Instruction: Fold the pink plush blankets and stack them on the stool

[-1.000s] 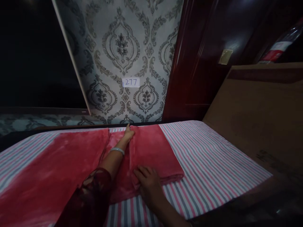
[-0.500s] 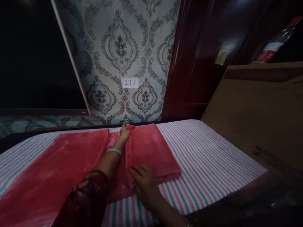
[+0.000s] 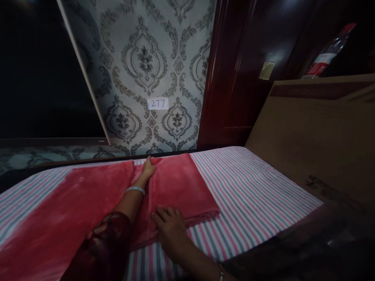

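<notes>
A plush red blanket [image 3: 178, 181] lies partly folded, its folded stack on the right joined to a wider spread part [image 3: 88, 191] on the left. At the far left corner of the stack is my left hand [image 3: 149, 168], its fingers closed on the edge of the fold. A pale bracelet rings that wrist. My right hand [image 3: 171, 232] rests palm down on the stack's near left corner, fingers slightly apart on the cloth. Its thumb is hard to make out.
Under the blanket is a pink, grey and white striped sheet [image 3: 234, 187]. A large cardboard box [image 3: 316, 128] stands at the right, with a red-capped bottle [image 3: 325, 58] behind it. Behind the bed are a dark screen [image 3: 47, 74] and a patterned wall with a paper label [image 3: 158, 103].
The view has shifted slightly, moving most things a little left. My left hand's fingers have changed pose slightly at the far corner; my right hand stays on the near corner.
</notes>
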`<action>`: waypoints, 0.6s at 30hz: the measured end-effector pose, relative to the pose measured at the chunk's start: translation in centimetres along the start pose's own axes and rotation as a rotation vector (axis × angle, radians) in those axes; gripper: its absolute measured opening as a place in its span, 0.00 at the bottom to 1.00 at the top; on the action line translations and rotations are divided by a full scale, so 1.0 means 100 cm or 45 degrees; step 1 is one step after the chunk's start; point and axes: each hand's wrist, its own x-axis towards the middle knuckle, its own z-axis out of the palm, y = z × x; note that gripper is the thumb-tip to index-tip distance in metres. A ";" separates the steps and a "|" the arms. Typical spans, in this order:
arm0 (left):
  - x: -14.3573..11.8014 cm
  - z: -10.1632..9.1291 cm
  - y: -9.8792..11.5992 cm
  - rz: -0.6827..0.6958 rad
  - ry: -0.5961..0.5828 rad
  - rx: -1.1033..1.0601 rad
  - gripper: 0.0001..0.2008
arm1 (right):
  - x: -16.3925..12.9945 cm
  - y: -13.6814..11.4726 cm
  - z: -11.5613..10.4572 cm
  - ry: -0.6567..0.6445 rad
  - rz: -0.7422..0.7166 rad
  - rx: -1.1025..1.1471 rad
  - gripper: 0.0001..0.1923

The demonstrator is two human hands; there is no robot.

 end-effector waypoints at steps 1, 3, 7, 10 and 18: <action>-0.001 -0.002 0.003 0.012 -0.024 0.073 0.38 | -0.001 -0.002 -0.004 -0.031 -0.020 0.009 0.23; -0.005 -0.006 0.011 0.050 -0.047 0.225 0.39 | -0.004 -0.002 -0.018 -0.083 -0.065 0.074 0.22; -0.025 -0.003 0.038 0.287 -0.134 0.469 0.35 | 0.001 0.024 -0.055 0.016 0.053 0.140 0.19; -0.054 0.006 0.056 0.500 -0.270 0.572 0.32 | 0.020 0.063 -0.078 0.190 0.290 -0.032 0.22; -0.101 0.015 0.054 0.667 -0.479 0.994 0.33 | 0.083 0.115 -0.092 -0.106 0.465 -0.318 0.30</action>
